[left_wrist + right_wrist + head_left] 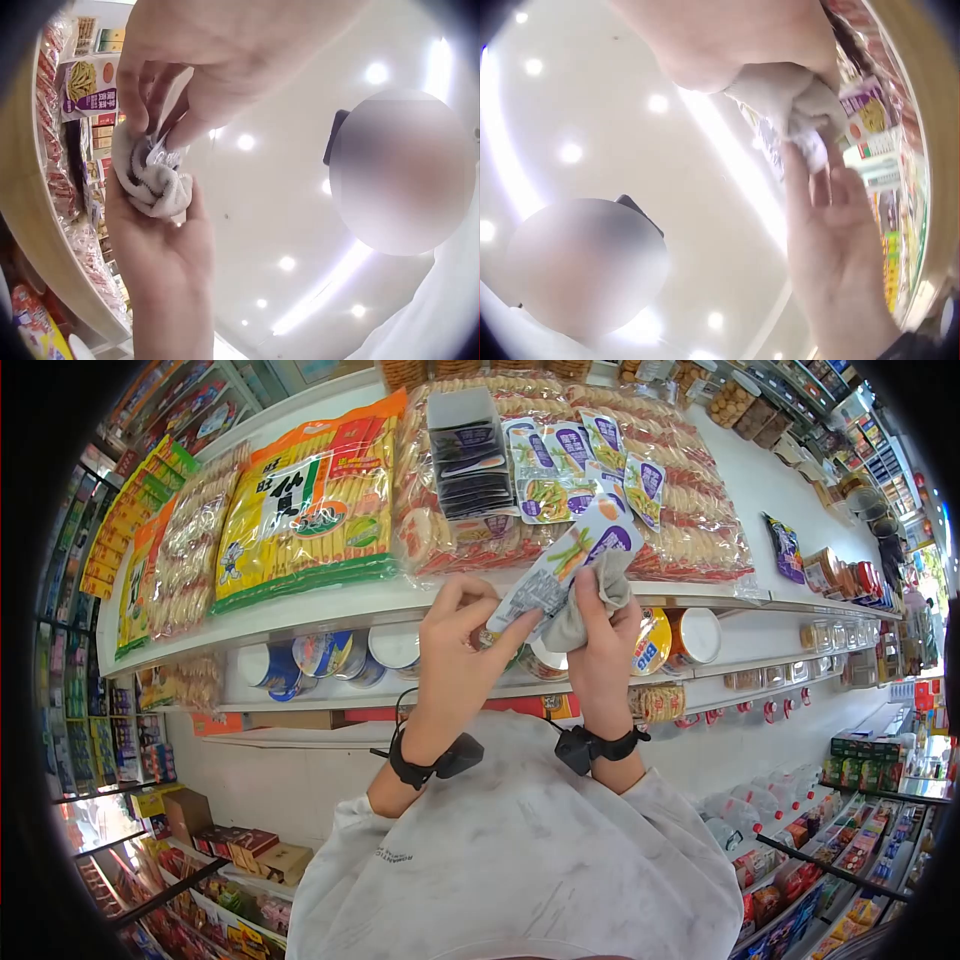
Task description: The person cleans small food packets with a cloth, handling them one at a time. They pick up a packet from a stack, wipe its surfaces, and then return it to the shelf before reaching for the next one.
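A white and purple snack packet (545, 588) with a picture of green and yellow strips is held at a slant in front of the shelf edge. My left hand (462, 650) pinches its lower end between thumb and fingers. My right hand (606, 665) grips a crumpled grey cloth (572, 624) against the packet's right side, thumb on top. From the left wrist, the cloth (161, 187) appears bunched in the right palm, partly around the packet. Several similar packets (566, 450) lie behind, beside a grey box (465, 410) holding a row of packets.
Bagged round crackers (690, 550) lie under the box and packets. A large yellow snack bag (310, 510) lies to the left. Tubs (695, 637) stand on the shelf below, under my hands. A small purple bag (784, 548) sits farther right on the white shelf (745, 480).
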The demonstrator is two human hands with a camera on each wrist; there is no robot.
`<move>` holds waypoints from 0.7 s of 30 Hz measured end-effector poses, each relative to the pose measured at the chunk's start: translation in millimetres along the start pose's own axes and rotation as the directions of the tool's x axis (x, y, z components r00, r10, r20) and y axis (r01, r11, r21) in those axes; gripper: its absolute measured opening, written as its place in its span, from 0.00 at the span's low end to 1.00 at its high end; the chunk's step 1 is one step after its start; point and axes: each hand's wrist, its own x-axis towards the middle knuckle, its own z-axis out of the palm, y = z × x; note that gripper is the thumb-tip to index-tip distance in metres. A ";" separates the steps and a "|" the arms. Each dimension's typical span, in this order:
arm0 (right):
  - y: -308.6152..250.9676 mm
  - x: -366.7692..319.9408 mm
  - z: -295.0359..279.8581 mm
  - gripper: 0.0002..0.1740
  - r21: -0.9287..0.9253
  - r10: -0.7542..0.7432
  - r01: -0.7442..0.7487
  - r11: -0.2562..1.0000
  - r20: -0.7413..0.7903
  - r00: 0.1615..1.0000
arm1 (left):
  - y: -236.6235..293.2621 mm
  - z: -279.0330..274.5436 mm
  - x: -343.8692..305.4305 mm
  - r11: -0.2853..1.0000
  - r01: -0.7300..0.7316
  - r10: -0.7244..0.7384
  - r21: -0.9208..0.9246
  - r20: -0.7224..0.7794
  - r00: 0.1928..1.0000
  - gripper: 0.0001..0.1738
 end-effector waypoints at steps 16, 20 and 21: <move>-21.5 24.2 -27.2 0.16 -0.010 -0.188 0.190 0.982 -0.206 0.960 | 1.4 -2.5 14.3 0.979 0.106 -0.094 -0.172 0.075 0.993 0.10; -0.8 11.9 -14.5 0.19 -0.502 -0.285 0.262 0.824 0.032 0.958 | -6.7 18.4 23.2 0.943 0.091 -0.097 -0.320 -0.002 0.995 0.13; 0.1 7.7 -7.2 0.19 -0.482 -0.254 0.256 0.838 0.070 0.965 | -10.1 20.9 24.4 0.959 0.070 -0.072 -0.275 0.003 0.997 0.15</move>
